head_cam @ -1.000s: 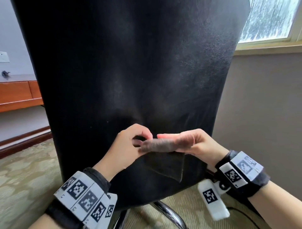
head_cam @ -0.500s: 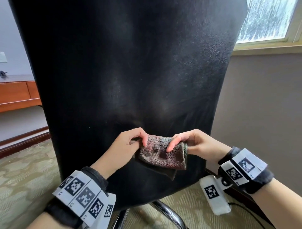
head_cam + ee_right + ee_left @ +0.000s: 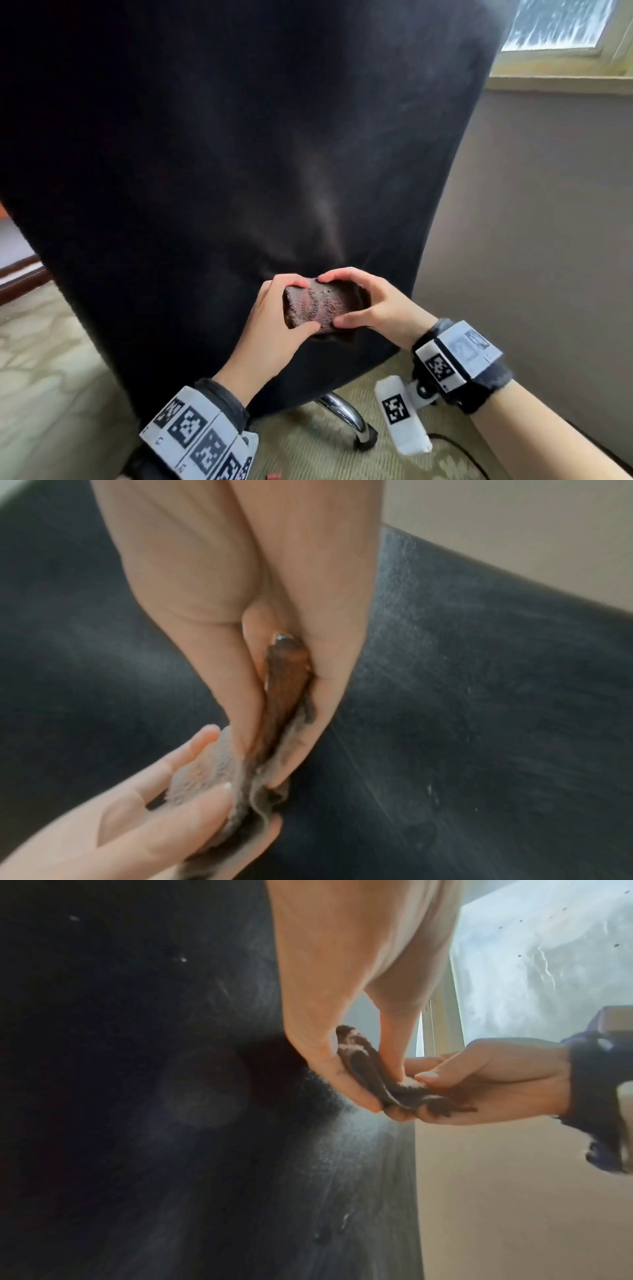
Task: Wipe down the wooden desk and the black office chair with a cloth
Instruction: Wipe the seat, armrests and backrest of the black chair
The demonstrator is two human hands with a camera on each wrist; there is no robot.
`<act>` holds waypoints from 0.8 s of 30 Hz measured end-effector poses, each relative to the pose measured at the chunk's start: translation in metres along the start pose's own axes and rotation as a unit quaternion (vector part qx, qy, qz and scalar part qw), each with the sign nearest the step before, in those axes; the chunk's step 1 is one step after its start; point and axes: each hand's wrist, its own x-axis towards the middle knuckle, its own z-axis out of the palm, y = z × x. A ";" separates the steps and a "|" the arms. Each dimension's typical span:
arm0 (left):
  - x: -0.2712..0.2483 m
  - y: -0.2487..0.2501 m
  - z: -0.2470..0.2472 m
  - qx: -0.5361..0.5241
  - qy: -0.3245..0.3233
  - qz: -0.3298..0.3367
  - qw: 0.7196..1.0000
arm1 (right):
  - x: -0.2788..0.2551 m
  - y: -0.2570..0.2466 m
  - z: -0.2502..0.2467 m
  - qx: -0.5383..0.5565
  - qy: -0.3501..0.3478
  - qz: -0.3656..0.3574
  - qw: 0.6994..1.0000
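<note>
The back of the black office chair (image 3: 239, 154) fills most of the head view. In front of its lower part, both hands hold a small brownish-grey cloth (image 3: 317, 303), folded into a thick pad. My left hand (image 3: 298, 306) grips the cloth's left end between thumb and fingers. My right hand (image 3: 337, 301) pinches its right end, thumb below and fingers above. The left wrist view shows the left hand (image 3: 356, 1074) pinching the layered cloth (image 3: 366, 1066), with the right hand (image 3: 479, 1085) alongside. In the right wrist view the cloth (image 3: 284, 685) is pinched in the right hand (image 3: 274, 750).
A chrome chair leg (image 3: 346, 414) stands on the patterned carpet (image 3: 51, 377). A grey wall (image 3: 531, 222) and a window (image 3: 561, 24) lie to the right. A black cable (image 3: 459, 445) runs over the floor. Only a sliver of the wooden desk (image 3: 2, 209) shows at the left edge.
The cloth went from a strip with a hanging flap to a compact folded pad. Both hands closed in around it, and the view moved nearer the chair back.
</note>
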 end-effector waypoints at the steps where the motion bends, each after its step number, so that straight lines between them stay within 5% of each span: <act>1: 0.003 0.010 -0.002 0.006 -0.005 -0.008 1.000 | -0.001 -0.010 -0.004 -0.007 -0.003 0.020 1.000; 14: 0.032 0.161 -0.073 0.022 -0.014 -0.152 0.988 | -0.001 -0.186 -0.047 -0.086 -0.052 0.132 0.986; 24: -0.014 0.221 -0.177 0.019 0.044 -0.221 0.974 | 0.003 -0.284 0.016 -0.150 -0.143 0.147 0.967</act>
